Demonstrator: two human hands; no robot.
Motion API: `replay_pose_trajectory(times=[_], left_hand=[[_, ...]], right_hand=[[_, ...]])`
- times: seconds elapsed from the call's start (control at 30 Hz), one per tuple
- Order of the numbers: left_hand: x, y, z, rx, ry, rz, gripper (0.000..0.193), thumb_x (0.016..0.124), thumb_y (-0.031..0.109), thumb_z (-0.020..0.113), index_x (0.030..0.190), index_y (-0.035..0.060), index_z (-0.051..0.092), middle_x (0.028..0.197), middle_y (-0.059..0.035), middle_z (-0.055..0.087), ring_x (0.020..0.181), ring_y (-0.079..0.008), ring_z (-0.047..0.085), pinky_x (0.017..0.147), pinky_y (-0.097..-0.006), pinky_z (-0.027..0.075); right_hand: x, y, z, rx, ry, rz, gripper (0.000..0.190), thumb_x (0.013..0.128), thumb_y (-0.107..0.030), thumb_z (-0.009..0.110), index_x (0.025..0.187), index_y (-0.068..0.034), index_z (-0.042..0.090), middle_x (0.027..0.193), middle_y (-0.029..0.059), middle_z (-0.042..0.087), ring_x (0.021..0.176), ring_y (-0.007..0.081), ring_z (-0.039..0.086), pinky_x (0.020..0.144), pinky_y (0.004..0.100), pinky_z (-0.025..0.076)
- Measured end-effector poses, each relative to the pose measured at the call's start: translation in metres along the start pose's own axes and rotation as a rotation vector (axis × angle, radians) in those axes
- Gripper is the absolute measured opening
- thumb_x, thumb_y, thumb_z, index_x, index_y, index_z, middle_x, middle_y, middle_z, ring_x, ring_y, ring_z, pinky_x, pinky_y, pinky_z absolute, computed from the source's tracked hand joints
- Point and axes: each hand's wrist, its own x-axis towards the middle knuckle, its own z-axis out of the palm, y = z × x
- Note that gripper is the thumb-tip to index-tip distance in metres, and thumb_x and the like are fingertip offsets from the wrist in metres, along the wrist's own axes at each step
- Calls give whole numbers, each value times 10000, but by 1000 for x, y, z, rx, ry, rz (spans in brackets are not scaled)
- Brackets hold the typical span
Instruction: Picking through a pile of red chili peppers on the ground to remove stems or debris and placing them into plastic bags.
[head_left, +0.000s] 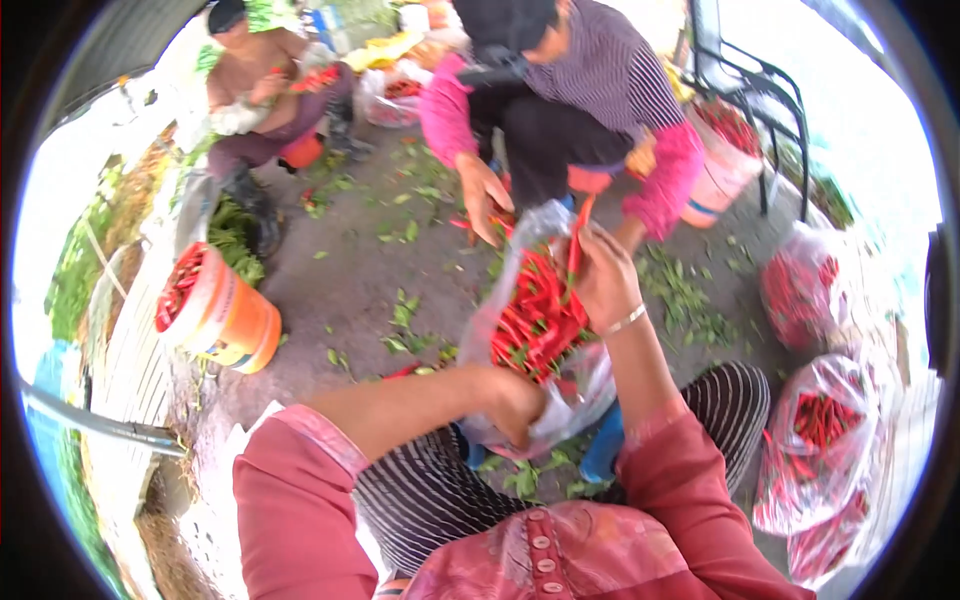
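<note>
A clear plastic bag (480, 337) full of red chili peppers (532, 315) stands between my knees, its mouth spread wide. My left hand (517, 405) is curled over the near rim of the bag, gripping the plastic; the fingertips are partly hidden. Over the right side of the opening, my right hand (606, 274) pinches a single red chili pepper (576, 244), held roughly upright with its green stem end down. Some green stems show among the peppers in the bag.
Facing me, a person in pink sleeves (446, 112) reaches down beyond the bag. Another person (262, 97) sits at far left holding peppers. An orange-and-white bucket (232, 315), a pink bucket (720, 176), bagged peppers (817, 442) and a metal chair (757, 82) stand around. Leaves litter the ground.
</note>
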Motion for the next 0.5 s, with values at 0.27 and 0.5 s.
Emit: replay_pose_trajectory(times=[0.27, 0.5], left_hand=[[-58, 31, 0, -129, 496, 127, 234, 677, 173, 600, 840, 15, 657, 714, -175, 639, 684, -301, 640, 638, -410, 488], [-78, 23, -1, -175, 672, 90, 187, 676, 145, 559, 777, 11, 640, 628, -158, 601, 635, -295, 627, 603, -406, 476]], right_hand=[[-29, 27, 55, -425, -99, 318, 251, 924, -206, 570, 1099, -27, 587, 796, 65, 633, 596, 102, 572, 479, 228, 420], [-24, 57, 44, -751, -409, 339, 314, 902, -154, 580, 1165, 16, 565, 865, 75, 650, 672, 93, 598, 607, 236, 471]])
